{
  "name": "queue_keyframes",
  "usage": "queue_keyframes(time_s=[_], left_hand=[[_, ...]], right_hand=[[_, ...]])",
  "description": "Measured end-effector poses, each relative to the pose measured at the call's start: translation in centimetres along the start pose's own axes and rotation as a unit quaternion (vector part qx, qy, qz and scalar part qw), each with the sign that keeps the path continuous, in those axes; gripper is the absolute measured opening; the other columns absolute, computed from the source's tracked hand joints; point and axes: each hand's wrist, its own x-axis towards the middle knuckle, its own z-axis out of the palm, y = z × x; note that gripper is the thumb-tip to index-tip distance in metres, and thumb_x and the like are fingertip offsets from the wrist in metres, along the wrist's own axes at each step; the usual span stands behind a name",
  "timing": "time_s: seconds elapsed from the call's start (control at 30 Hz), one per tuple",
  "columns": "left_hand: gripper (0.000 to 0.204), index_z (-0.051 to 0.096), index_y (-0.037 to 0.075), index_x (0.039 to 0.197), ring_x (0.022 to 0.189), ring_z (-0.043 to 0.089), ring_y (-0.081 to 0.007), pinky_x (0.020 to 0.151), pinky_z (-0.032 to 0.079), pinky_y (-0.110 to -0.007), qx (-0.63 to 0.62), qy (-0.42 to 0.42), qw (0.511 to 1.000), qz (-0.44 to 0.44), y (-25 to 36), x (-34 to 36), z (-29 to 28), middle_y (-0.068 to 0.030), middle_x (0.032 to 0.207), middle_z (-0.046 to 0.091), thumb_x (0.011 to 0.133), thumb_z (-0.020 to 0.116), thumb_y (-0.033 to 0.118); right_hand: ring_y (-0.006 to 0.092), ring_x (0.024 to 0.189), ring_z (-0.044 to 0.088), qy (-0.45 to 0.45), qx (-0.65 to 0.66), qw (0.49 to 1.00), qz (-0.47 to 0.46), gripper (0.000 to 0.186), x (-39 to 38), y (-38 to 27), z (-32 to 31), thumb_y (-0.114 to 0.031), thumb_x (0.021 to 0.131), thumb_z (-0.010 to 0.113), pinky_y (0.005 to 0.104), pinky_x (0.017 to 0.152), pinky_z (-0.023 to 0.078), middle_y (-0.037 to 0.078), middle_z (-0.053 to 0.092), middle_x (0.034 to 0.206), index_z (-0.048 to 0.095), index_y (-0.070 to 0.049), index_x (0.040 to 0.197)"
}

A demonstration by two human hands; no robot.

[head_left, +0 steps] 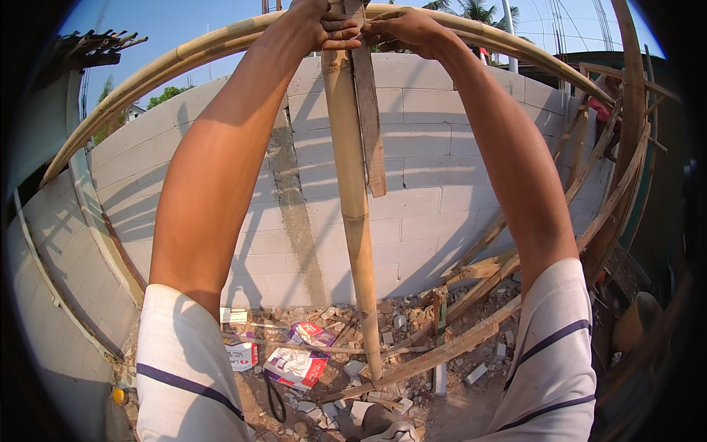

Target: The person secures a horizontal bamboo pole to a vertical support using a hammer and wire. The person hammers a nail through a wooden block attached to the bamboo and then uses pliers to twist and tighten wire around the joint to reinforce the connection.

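High up, both arms reach to a joint where an upright bamboo pole (352, 199) meets long, roughly horizontal bamboo poles (177, 59). My left hand (324, 28) is closed, its fingers wrapped across the front of the upright pole near the top. From the other side, my right hand (406, 31) has its fingers bent in against the crossing; whatever they pinch is hidden. Between the hands a narrow wooden strip (373, 140) hangs down alongside the upright pole. The pole's lower end stands in rubble beside a plank. The crossing's top is cut off by the picture edge.
Behind the pole stands a pale block wall (427, 221). Broken blocks and rubble (361, 368) cover the ground, with torn printed bags (298, 366) and a black loop (275, 398). Several planks (471, 339) slant up to the right, near a brownish container (638, 323).
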Motion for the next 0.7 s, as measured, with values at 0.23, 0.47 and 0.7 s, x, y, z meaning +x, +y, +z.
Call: queue_keyframes(time_s=[0.23,0.47,0.7], left_hand=[[0.035,0.049,-0.007,0.115,0.071,0.058,-0.0198,0.057,0.050,-0.033,-0.041,0.099,0.993,0.044,0.0,3.5,-6.9,-0.0168,0.101,0.061,0.106,0.038,0.024],[0.016,0.051,0.000,0.085,0.047,0.038,-0.0037,0.036,0.036,-0.015,0.055,0.146,0.987,0.029,-0.9,-3.6,0.8,0.0006,0.064,0.045,0.099,0.047,0.006],[0.031,0.054,0.007,0.102,0.059,0.050,-0.0169,0.062,0.052,-0.035,0.018,0.115,0.993,0.027,0.2,2.9,-1.0,-0.0051,0.075,0.057,0.109,0.033,0.028]], right_hand=[[0.0186,0.103,0.067,-0.064,0.104,0.992,-0.044,0.034,1.4,1.2,0.0,-0.030,0.096,0.062,0.0364,0.092,0.052,0.011,0.072,0.109,0.071,-0.004,0.115],[0.0227,0.092,0.066,0.005,-0.047,0.999,0.002,0.029,1.3,-0.5,0.2,-0.023,0.092,0.062,0.0394,0.083,0.054,0.014,0.072,0.098,0.073,0.000,0.104],[0.0316,0.112,0.063,-0.072,0.043,0.996,0.030,0.055,-0.2,-6.4,-0.2,-0.047,0.101,0.047,0.0452,0.097,0.050,0.023,0.065,0.122,0.060,-0.001,0.129]])
